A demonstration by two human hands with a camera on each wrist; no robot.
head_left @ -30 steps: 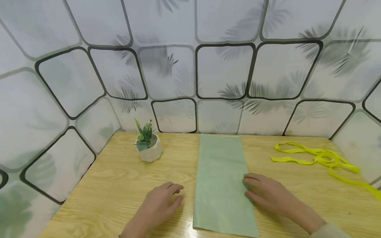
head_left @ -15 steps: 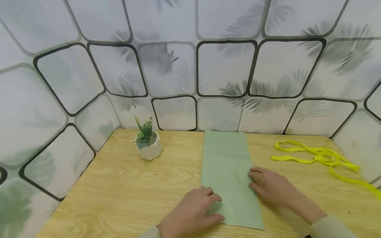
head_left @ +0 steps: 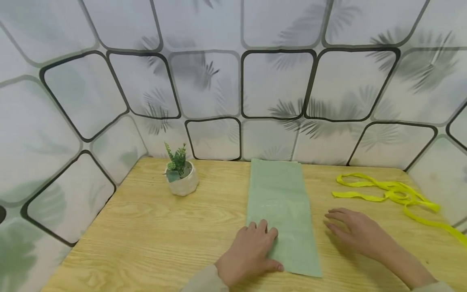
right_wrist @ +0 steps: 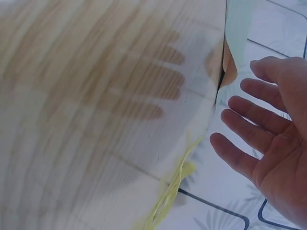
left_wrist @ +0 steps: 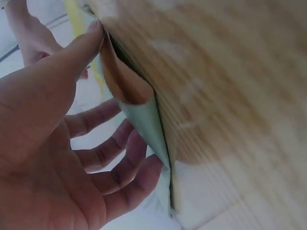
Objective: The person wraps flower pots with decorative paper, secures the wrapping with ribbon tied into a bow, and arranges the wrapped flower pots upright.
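A long, folded pale green sheet, perhaps paper [head_left: 279,194], lies lengthwise on the wooden table. My left hand [head_left: 251,253] rests on its near left part, fingertips on the top and thumb at the near edge. The left wrist view shows a brownish inner side in the bulging open end of the folded sheet [left_wrist: 148,120]; the fingertips of the left hand [left_wrist: 72,143] touch the green face. To the right of the sheet, my right hand [head_left: 361,235] is held apart from it. Its fingers [right_wrist: 240,122] are spread loosely, holding nothing.
A small white pot with a green plant [head_left: 182,180] stands at the back left. Loosely tangled yellow ribbon [head_left: 397,192] lies at the right. The wooden table [head_left: 153,235] meets a patterned backdrop [head_left: 277,85] behind and at the sides.
My left hand has moved right from the bare table onto the sheet. The sheet has shifted slightly right. My right hand has left the sheet's right edge and drawn away rightward.
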